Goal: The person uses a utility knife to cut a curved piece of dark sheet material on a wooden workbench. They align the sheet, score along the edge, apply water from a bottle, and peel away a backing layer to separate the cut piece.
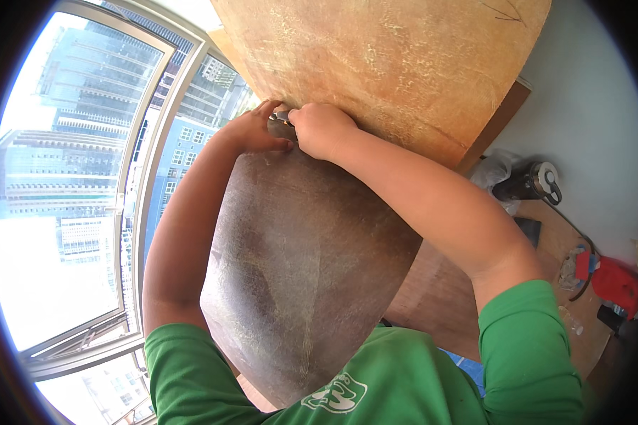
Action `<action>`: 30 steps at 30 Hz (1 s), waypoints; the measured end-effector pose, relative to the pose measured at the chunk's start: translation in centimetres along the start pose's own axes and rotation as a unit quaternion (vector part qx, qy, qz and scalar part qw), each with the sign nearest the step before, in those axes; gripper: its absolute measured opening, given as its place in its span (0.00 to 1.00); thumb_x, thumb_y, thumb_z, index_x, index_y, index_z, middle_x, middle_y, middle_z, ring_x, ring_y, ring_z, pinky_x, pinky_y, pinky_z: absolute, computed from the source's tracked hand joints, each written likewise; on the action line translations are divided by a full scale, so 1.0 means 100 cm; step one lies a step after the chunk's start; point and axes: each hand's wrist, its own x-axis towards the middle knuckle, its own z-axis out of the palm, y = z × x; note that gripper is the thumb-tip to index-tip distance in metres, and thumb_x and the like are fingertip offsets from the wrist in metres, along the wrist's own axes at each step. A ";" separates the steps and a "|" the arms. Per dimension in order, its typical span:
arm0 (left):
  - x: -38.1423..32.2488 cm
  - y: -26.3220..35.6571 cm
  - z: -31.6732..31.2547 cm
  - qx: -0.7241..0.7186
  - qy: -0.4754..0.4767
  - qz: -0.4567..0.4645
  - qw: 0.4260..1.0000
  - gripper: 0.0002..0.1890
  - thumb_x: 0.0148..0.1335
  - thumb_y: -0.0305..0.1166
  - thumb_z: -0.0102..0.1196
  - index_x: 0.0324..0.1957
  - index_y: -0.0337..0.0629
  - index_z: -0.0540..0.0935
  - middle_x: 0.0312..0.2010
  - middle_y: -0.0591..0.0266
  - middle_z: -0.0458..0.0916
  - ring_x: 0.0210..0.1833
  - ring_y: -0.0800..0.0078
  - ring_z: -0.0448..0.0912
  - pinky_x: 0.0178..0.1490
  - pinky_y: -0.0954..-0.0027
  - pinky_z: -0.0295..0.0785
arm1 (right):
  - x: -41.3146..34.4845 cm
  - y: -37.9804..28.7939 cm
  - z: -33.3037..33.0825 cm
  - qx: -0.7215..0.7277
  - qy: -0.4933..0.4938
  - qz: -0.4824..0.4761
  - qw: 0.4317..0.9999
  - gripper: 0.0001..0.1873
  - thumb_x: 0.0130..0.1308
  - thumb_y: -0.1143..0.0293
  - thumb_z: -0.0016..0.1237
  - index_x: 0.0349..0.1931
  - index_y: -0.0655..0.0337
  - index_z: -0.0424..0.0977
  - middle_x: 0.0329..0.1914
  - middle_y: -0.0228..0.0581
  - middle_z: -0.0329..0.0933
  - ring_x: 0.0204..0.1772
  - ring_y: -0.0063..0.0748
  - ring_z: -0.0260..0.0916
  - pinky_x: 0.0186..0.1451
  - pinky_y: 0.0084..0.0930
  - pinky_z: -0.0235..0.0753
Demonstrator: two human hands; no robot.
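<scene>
A large dark brown sheet (308,244), leather-like with a scuffed surface, stretches from my chest up to my hands. At its top edge my right hand (321,130) is closed around a small dark tool (283,116) with a metal tip, whose kind I cannot tell. Just left of it, my left hand (255,130) has its thumb on the dark sheet and its fingers curled near the tool's tip, with a gap between them. A tan sheet (383,64) with a mottled surface rises behind both hands.
A window frame (162,133) with glass runs along the left. At the right, a wooden tabletop (558,228) bears a black bottle (531,180), a clear plastic bag (494,167) and a red pouch-like thing (616,284). A dark cord lies near them. A pale wall stands behind.
</scene>
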 end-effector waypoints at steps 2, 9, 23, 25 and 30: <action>-0.001 0.001 0.000 0.009 0.005 0.002 1.000 0.57 0.50 0.55 0.73 0.79 0.47 0.57 0.67 0.39 0.75 0.64 0.46 0.78 0.69 0.56 0.72 | -0.001 -0.003 -0.002 0.014 -0.012 0.005 1.000 0.14 0.67 0.75 0.47 0.49 0.61 0.82 0.49 0.50 0.84 0.53 0.53 0.83 0.55 0.45 0.82; -0.005 0.004 -0.001 0.026 -0.028 -0.038 0.999 0.53 0.54 0.57 0.71 0.78 0.51 0.61 0.69 0.40 0.73 0.67 0.47 0.75 0.72 0.55 0.69 | -0.053 0.004 -0.038 -0.059 -0.092 0.017 0.994 0.15 0.70 0.74 0.46 0.52 0.61 0.84 0.51 0.50 0.85 0.55 0.50 0.83 0.55 0.44 0.84; 0.013 0.032 -0.012 0.044 -0.142 -0.071 0.986 0.28 0.71 0.63 0.50 0.62 0.60 0.85 0.59 0.58 0.85 0.74 0.53 0.66 0.77 0.52 0.61 | -0.244 0.060 -0.097 -0.031 -0.058 0.055 0.996 0.17 0.65 0.81 0.48 0.55 0.62 0.76 0.39 0.51 0.77 0.41 0.57 0.76 0.43 0.47 0.74; 0.018 0.041 -0.012 0.071 -0.137 -0.057 0.986 0.30 0.71 0.65 0.48 0.61 0.58 0.85 0.59 0.59 0.84 0.73 0.55 0.69 0.75 0.53 0.62 | -0.248 0.058 -0.101 -0.008 -0.018 0.042 0.999 0.16 0.66 0.81 0.48 0.54 0.63 0.76 0.38 0.51 0.77 0.41 0.57 0.76 0.43 0.47 0.73; 0.023 0.048 -0.002 0.213 -0.086 -0.016 0.973 0.32 0.69 0.66 0.49 0.63 0.57 0.82 0.62 0.57 0.81 0.68 0.52 0.75 0.72 0.54 0.68 | -0.241 0.052 -0.095 0.021 0.013 0.040 0.999 0.16 0.66 0.81 0.47 0.54 0.63 0.75 0.38 0.51 0.77 0.42 0.57 0.77 0.43 0.47 0.75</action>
